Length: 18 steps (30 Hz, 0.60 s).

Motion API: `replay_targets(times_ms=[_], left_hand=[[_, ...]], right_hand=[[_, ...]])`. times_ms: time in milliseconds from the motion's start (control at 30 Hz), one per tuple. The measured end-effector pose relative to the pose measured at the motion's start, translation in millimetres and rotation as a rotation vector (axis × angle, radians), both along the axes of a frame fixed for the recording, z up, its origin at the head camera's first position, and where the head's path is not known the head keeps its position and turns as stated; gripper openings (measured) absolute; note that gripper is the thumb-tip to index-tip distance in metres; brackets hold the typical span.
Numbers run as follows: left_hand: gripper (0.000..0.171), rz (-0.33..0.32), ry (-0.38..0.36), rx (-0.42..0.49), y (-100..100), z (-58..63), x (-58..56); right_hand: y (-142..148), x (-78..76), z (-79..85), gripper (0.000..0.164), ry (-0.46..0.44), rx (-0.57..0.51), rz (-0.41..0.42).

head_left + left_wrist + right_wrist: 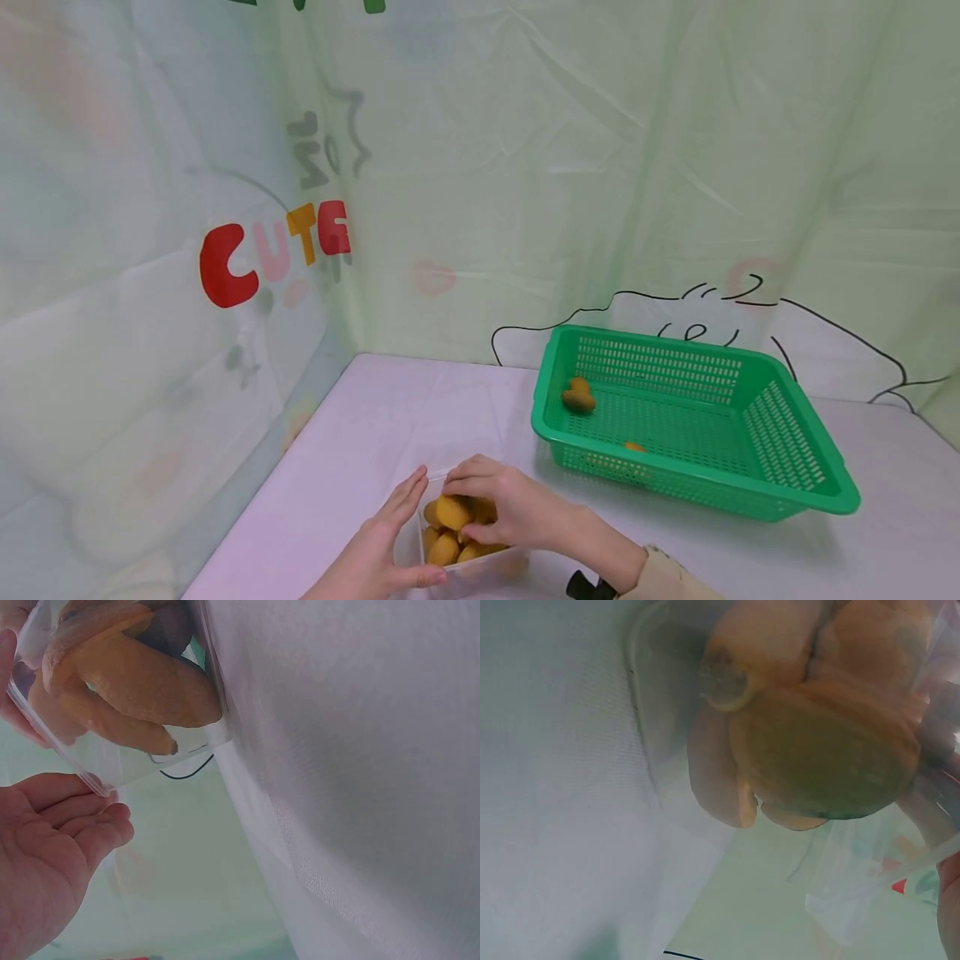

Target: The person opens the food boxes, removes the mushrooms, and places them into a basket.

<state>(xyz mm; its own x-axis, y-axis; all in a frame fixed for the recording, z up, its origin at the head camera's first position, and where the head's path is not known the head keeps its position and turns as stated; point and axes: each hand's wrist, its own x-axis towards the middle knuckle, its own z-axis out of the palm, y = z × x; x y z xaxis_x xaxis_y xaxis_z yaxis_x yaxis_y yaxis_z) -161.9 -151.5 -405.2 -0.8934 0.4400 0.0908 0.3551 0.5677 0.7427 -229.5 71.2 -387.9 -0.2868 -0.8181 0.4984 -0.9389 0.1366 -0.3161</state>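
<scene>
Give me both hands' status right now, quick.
Left hand: open, at the rim of the clear container.
Right hand: closed, fingers and thumb around a yellow fruit in the container.

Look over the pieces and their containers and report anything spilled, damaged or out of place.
Nothing stands out. The yellow-brown pieces lie inside the clear container and the green basket, both upright, and no spill or breakage shows. Blur in the right wrist view could hide small blemishes.
</scene>
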Motion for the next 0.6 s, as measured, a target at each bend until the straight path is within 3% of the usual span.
replay_targets(times_ms=[233, 600], left_hand=[[0.093, -0.007, -0.023, 0.011, -0.8, -0.1, -0.9], [0.096, -0.011, 0.082, -0.004, 0.3, -2.3, 2.3]], right_hand=[[4.3, 1.1, 4.9, 0.038, 0.053, -0.065, 0.012], [16.3, 2.5, 13.4, 0.041, 0.042, -0.134, -0.004]])
